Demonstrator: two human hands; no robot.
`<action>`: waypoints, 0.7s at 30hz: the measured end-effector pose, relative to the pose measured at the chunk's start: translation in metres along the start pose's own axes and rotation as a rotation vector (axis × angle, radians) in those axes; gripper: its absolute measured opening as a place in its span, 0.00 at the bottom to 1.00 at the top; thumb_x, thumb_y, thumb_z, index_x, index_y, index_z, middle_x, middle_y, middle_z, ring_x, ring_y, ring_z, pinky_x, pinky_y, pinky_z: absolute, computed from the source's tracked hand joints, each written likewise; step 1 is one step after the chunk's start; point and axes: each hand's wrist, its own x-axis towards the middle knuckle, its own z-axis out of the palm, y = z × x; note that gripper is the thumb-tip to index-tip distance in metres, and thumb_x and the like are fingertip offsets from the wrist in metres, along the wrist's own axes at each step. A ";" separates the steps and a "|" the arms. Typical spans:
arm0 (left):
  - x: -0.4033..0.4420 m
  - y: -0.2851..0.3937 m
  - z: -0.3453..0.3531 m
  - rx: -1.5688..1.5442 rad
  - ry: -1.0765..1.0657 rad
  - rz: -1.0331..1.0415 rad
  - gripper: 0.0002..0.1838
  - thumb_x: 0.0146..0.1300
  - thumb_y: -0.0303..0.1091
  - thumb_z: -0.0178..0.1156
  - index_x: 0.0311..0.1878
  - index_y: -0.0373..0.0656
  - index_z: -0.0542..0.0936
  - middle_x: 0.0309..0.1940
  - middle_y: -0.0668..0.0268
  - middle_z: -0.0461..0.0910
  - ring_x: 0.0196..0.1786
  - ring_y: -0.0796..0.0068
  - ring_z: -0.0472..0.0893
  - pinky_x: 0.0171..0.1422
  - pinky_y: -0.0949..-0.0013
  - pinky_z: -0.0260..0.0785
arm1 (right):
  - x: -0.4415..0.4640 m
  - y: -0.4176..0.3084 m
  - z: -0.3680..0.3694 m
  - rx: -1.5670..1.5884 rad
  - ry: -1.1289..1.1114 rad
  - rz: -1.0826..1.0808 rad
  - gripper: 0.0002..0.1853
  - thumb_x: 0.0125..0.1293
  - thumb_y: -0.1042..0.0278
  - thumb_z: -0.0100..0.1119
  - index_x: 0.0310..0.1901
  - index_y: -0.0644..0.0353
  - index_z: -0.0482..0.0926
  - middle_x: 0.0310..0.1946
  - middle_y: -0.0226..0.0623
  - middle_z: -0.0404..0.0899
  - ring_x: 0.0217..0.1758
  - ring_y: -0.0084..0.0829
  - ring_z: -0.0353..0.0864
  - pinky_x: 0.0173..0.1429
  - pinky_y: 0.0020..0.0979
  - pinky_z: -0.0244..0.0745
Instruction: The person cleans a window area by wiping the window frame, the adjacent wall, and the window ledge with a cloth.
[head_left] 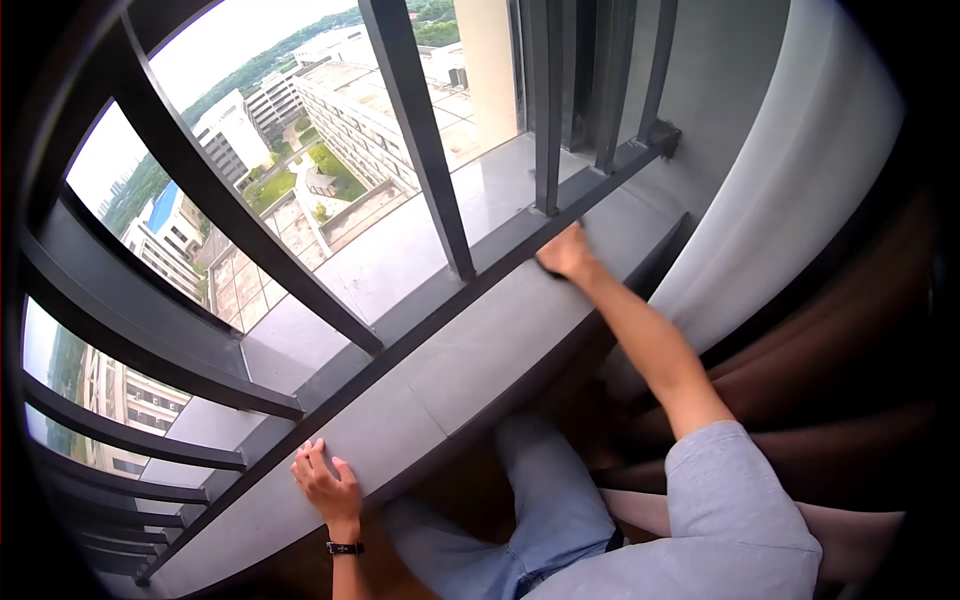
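My left hand [325,482] rests on the pale window sill [395,410], its fingers apart and their tips close to the bottom rail of the dark metal railing [430,300]. Farther along the same sill, with the arm stretched out, is my right hand [567,250], next to that rail near one of the upright bars. Its fingers are curled and pressed down. A dark edge shows beneath the right hand, but most of whatever it holds is hidden and slightly blurred.
A whitish curtain [770,190] hangs at the right, beside a grey wall [720,90]. Brown curtain folds [800,370] lie behind my right arm. Beyond the bars are a tiled outer ledge [500,185] and buildings far below. My legs [555,480] are against the sill's inner side.
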 end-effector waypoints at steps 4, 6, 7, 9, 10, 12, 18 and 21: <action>0.002 0.003 0.001 0.017 0.007 0.000 0.19 0.57 0.24 0.56 0.54 0.36 0.77 0.54 0.50 0.76 0.60 0.47 0.73 0.67 0.50 0.64 | -0.069 0.158 -0.016 -0.292 0.265 0.265 0.24 0.74 0.52 0.45 0.64 0.55 0.77 0.67 0.45 0.74 0.71 0.48 0.71 0.69 0.55 0.66; 0.002 0.006 0.000 0.019 0.008 -0.008 0.19 0.57 0.24 0.55 0.53 0.36 0.77 0.54 0.50 0.76 0.59 0.47 0.73 0.67 0.50 0.65 | -0.073 0.159 -0.012 -0.321 0.258 0.303 0.25 0.73 0.52 0.46 0.65 0.54 0.76 0.68 0.46 0.73 0.72 0.48 0.69 0.70 0.54 0.65; 0.002 0.007 -0.001 0.020 -0.001 -0.015 0.19 0.57 0.24 0.55 0.53 0.36 0.77 0.53 0.51 0.76 0.58 0.47 0.73 0.66 0.50 0.65 | -0.075 0.152 -0.012 -0.345 0.258 0.347 0.26 0.73 0.51 0.46 0.67 0.54 0.75 0.69 0.47 0.72 0.74 0.49 0.68 0.72 0.54 0.63; 0.003 0.006 -0.003 0.026 -0.006 -0.022 0.19 0.57 0.25 0.55 0.53 0.36 0.77 0.53 0.51 0.76 0.58 0.47 0.73 0.66 0.50 0.65 | -0.065 0.120 -0.006 -0.342 0.227 0.285 0.27 0.72 0.50 0.47 0.67 0.54 0.74 0.69 0.50 0.71 0.74 0.50 0.67 0.72 0.55 0.62; 0.003 0.005 -0.001 0.037 -0.019 -0.037 0.20 0.57 0.26 0.56 0.54 0.36 0.78 0.54 0.51 0.76 0.59 0.48 0.73 0.67 0.51 0.65 | -0.059 0.091 0.001 -0.333 0.221 0.219 0.29 0.70 0.48 0.48 0.67 0.56 0.74 0.68 0.53 0.72 0.73 0.52 0.67 0.73 0.55 0.61; 0.001 0.005 -0.001 0.048 -0.048 -0.049 0.21 0.57 0.27 0.56 0.55 0.35 0.78 0.55 0.52 0.76 0.60 0.50 0.73 0.68 0.51 0.65 | -0.049 0.003 0.008 -0.242 0.108 0.091 0.31 0.70 0.44 0.48 0.64 0.59 0.77 0.66 0.55 0.73 0.71 0.55 0.67 0.75 0.55 0.58; 0.000 0.000 0.003 0.055 0.007 -0.020 0.19 0.58 0.27 0.56 0.54 0.37 0.78 0.52 0.53 0.76 0.57 0.49 0.73 0.66 0.52 0.66 | -0.061 -0.226 0.057 0.134 -0.295 -0.250 0.32 0.71 0.37 0.46 0.48 0.60 0.88 0.48 0.49 0.86 0.63 0.46 0.78 0.76 0.53 0.55; 0.001 0.003 -0.001 0.038 -0.017 -0.040 0.20 0.59 0.28 0.56 0.55 0.38 0.78 0.53 0.53 0.76 0.57 0.49 0.74 0.66 0.51 0.65 | -0.090 -0.262 0.034 0.132 -0.374 -0.368 0.31 0.71 0.38 0.47 0.57 0.56 0.83 0.54 0.47 0.82 0.66 0.44 0.75 0.77 0.53 0.54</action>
